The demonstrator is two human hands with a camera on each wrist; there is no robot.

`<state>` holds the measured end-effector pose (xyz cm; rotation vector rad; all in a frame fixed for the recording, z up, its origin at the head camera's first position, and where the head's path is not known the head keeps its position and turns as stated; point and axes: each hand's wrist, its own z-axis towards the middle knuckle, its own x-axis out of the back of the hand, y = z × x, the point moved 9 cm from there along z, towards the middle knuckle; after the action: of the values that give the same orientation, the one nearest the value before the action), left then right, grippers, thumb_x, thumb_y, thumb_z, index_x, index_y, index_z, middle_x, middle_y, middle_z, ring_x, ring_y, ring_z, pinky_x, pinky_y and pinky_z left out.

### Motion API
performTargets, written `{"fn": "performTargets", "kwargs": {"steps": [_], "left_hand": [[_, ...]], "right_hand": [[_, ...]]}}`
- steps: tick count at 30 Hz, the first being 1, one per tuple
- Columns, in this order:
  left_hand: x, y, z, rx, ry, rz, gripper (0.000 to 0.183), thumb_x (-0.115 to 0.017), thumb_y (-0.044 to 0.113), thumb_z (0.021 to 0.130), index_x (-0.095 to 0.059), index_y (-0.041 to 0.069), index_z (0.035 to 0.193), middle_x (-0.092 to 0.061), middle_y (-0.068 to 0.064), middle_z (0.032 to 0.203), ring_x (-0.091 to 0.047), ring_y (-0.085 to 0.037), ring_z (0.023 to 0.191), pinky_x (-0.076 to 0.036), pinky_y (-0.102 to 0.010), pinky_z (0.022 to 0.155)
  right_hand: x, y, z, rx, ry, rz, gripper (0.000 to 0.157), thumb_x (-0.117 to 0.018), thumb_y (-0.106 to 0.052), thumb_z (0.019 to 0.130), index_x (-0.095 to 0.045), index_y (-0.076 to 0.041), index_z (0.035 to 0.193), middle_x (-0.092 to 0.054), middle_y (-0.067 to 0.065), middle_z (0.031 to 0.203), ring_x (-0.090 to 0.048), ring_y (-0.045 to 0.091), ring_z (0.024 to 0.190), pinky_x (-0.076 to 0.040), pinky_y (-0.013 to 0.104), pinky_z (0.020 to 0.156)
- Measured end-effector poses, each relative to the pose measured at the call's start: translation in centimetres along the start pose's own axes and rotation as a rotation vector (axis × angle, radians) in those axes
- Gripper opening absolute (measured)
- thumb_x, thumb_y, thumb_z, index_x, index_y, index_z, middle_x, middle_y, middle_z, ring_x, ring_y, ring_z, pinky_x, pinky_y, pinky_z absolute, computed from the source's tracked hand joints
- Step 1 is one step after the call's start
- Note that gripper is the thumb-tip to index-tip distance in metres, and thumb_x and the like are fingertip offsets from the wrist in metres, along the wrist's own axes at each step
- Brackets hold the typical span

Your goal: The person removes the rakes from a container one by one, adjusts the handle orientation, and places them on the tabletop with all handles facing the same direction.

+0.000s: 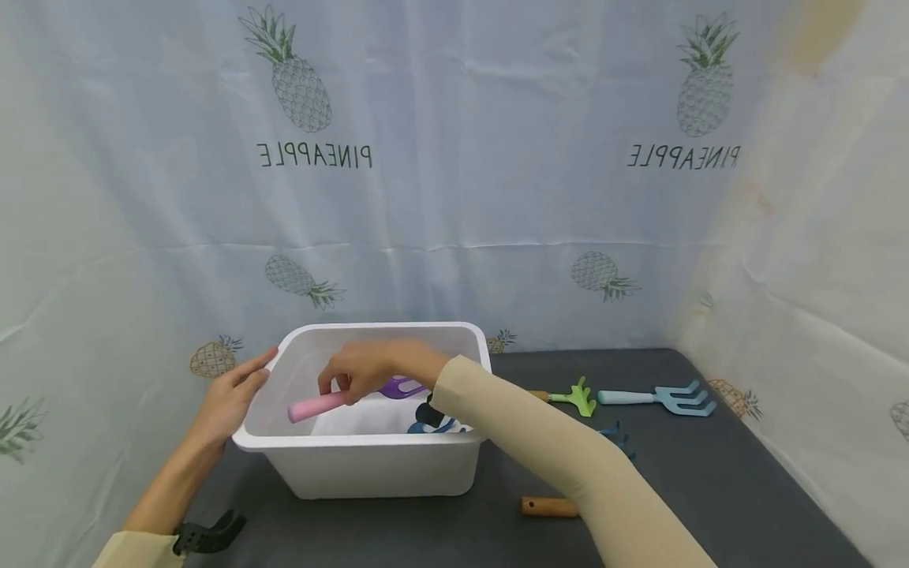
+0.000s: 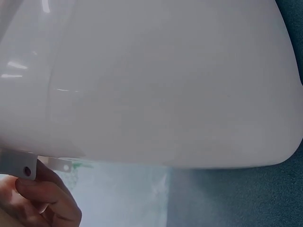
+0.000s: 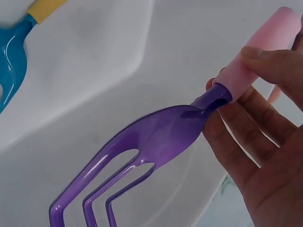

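Observation:
My right hand (image 1: 369, 369) is inside the white plastic tub (image 1: 369, 472), pinching a garden hand rake by its pink handle (image 1: 314, 408). The right wrist view shows the rake's purple three-tined head (image 3: 168, 130) over the tub, with the thumb on the handle and fingers beneath it. My left hand (image 1: 229, 401) grips the tub's left rim; in the left wrist view its fingers (image 2: 52, 198) curl at the rim's edge. A blue tool with a yellow handle (image 3: 45, 8) also lies in the tub. My right forearm hides part of the tub's contents.
Right of the tub, a green hand rake (image 1: 581, 397) and a light blue hand rake (image 1: 682, 400) lie on the dark table (image 1: 717, 473). Blue tines (image 1: 619, 440) and a wooden handle (image 1: 548, 507) show partly behind my right arm. A pineapple-print curtain (image 1: 497, 197) hangs behind.

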<state>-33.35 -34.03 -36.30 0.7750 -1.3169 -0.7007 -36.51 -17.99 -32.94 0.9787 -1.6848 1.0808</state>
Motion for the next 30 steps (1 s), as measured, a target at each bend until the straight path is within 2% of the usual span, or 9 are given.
{"fn": "performTargets", "kwargs": {"steps": [3, 8, 12, 15, 17, 19, 21, 25, 30], "left_hand": [[0.0, -0.2, 0.0, 0.006, 0.003, -0.011, 0.056, -0.037, 0.037, 0.112, -0.036, 0.012, 0.161, -0.036, -0.025, 0.164, -0.048, 0.018, 0.102, -0.054, -0.016, 0.076], [-0.1, -0.3, 0.1, 0.014, -0.002, -0.033, 0.055, -0.037, 0.037, 0.112, -0.036, 0.013, 0.161, -0.034, -0.024, 0.164, -0.045, 0.02, 0.102, -0.054, -0.015, 0.076], [-0.2, -0.1, 0.1, 0.016, 0.002, -0.023, 0.056, -0.036, 0.037, 0.112, -0.035, 0.013, 0.162, -0.034, -0.024, 0.165, -0.058, -0.008, 0.124, -0.054, -0.015, 0.076], [-0.3, 0.1, 0.0, 0.015, 0.003, -0.028, 0.056, -0.035, 0.037, 0.112, -0.034, 0.012, 0.162, -0.033, -0.025, 0.165, -0.05, -0.038, 0.139, -0.053, -0.014, 0.076], [-0.3, 0.1, -0.1, 0.014, 0.003, -0.033, 0.056, -0.034, 0.036, 0.112, -0.033, 0.011, 0.162, -0.032, -0.025, 0.165, -0.046, -0.043, 0.142, -0.053, -0.014, 0.076], [-0.3, 0.0, -0.1, 0.013, 0.0, -0.035, 0.056, -0.035, 0.037, 0.112, -0.033, 0.011, 0.162, -0.032, -0.025, 0.165, -0.053, -0.036, 0.137, -0.054, -0.015, 0.076], [-0.2, 0.0, -0.1, 0.012, 0.003, -0.04, 0.056, -0.036, 0.037, 0.112, -0.034, 0.011, 0.162, -0.033, -0.026, 0.165, -0.063, -0.015, 0.123, -0.054, -0.016, 0.076], [0.0, -0.1, 0.0, 0.014, 0.005, -0.049, 0.056, -0.037, 0.037, 0.111, -0.034, 0.012, 0.162, -0.033, -0.026, 0.165, -0.05, 0.02, 0.096, -0.055, -0.017, 0.075], [0.0, 0.0, -0.2, 0.008, -0.001, -0.03, 0.056, -0.037, 0.039, 0.111, -0.034, 0.013, 0.162, -0.033, -0.024, 0.165, -0.05, 0.016, 0.102, -0.055, -0.017, 0.076]], "right_hand": [[0.6, -0.6, -0.5, 0.014, 0.004, -0.006, 0.026, -0.069, -0.017, 0.097, -0.073, -0.021, 0.122, -0.074, -0.004, 0.102, -0.062, 0.009, 0.092, -0.048, 0.016, 0.081], [1.8, -1.4, -1.3, 0.029, 0.035, -0.026, 0.026, -0.069, -0.016, 0.097, -0.074, -0.02, 0.122, -0.074, -0.003, 0.102, -0.061, 0.01, 0.092, -0.049, 0.017, 0.082], [2.7, -1.8, -1.9, 0.025, 0.047, -0.059, 0.028, -0.068, -0.017, 0.097, -0.073, -0.021, 0.125, -0.073, -0.003, 0.103, -0.061, 0.01, 0.093, -0.049, 0.017, 0.081], [3.2, -1.9, -2.6, 0.023, 0.053, -0.078, 0.029, -0.067, -0.017, 0.098, -0.072, -0.021, 0.126, -0.072, -0.004, 0.101, -0.059, 0.01, 0.091, -0.048, 0.017, 0.08], [3.5, -2.0, -3.0, 0.025, 0.06, -0.085, 0.029, -0.066, -0.015, 0.098, -0.072, -0.02, 0.125, -0.071, -0.003, 0.098, -0.059, 0.01, 0.088, -0.047, 0.018, 0.078], [3.9, -2.0, -3.5, 0.027, 0.07, -0.094, 0.028, -0.065, -0.014, 0.097, -0.072, -0.019, 0.124, -0.069, -0.002, 0.094, -0.058, 0.01, 0.086, -0.046, 0.018, 0.077], [4.3, -2.0, -4.1, 0.025, 0.084, -0.101, 0.029, -0.064, -0.012, 0.097, -0.072, -0.018, 0.124, -0.068, -0.001, 0.092, -0.057, 0.011, 0.085, -0.045, 0.019, 0.076], [5.0, -1.9, -5.0, 0.018, 0.113, -0.107, 0.03, -0.065, -0.011, 0.097, -0.072, -0.017, 0.125, -0.067, 0.0, 0.093, -0.057, 0.012, 0.087, -0.045, 0.02, 0.078], [5.3, -1.5, -6.0, -0.002, 0.129, -0.117, 0.032, -0.065, -0.011, 0.097, -0.071, -0.017, 0.127, -0.067, 0.0, 0.093, -0.056, 0.012, 0.087, -0.044, 0.019, 0.076]]}}
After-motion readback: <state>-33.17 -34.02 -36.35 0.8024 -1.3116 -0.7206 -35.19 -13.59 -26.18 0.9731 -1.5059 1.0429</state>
